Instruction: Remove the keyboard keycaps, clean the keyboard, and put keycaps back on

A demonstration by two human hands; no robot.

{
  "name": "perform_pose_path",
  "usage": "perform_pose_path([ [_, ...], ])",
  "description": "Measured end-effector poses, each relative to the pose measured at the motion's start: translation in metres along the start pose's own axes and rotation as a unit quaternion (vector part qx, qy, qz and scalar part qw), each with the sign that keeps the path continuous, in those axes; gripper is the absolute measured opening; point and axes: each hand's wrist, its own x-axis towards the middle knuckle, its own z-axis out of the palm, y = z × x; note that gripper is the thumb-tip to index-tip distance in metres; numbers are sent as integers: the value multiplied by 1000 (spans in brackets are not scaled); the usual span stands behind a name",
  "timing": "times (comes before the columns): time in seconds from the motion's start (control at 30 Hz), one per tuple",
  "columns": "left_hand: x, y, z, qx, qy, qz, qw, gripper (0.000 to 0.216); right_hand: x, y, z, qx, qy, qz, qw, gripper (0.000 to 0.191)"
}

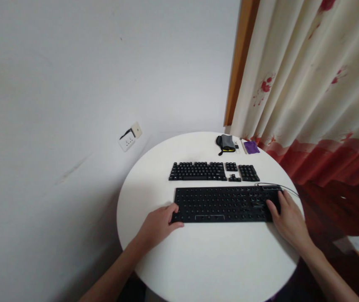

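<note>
A black keyboard base [226, 203] with its keycaps removed lies on a round white table [207, 260]. My left hand [160, 224] grips its left end, thumb along the front edge and fingers curled over the side. My right hand [287, 216] holds the right end, fingers laid over the top. Behind the base, the removed black keycaps [198, 171] lie set out in keyboard layout, with a small cluster [231, 167], arrow keys [235, 178] and a number-pad block [249, 173] to their right.
At the table's far edge lie a grey and black pouch [226, 143], a small tool [236, 146] and a purple cloth [251, 147]. A cable [287, 188] runs off the keyboard's right end. A wall socket [130, 137] sits left; a curtain [308, 92] hangs right.
</note>
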Motion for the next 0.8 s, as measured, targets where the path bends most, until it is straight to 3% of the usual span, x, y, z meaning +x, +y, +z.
perform_pose_path([
  [0.13,20,-17,-18,-14,18,74,997,20,3,-17,-8,27,58,-11,998,64],
  [0.23,56,-34,-32,-46,124,78,988,25,18,-45,-18,69,101,-34,992,59],
  [0.37,108,-55,-36,-77,290,81,950,19,46,-109,-35,158,125,-86,976,48],
  [0.43,124,-66,-32,-76,321,74,941,20,59,-147,-39,200,128,-118,964,39],
  [0.6,128,-91,-13,-52,328,83,940,13,78,-231,-13,225,-1,-252,941,23],
  [0.7,123,-100,-6,-34,304,105,946,9,84,-269,20,160,-106,-310,931,20],
  [0.8,121,-105,-3,-20,284,119,951,9,89,-295,50,68,-168,-336,924,19],
])
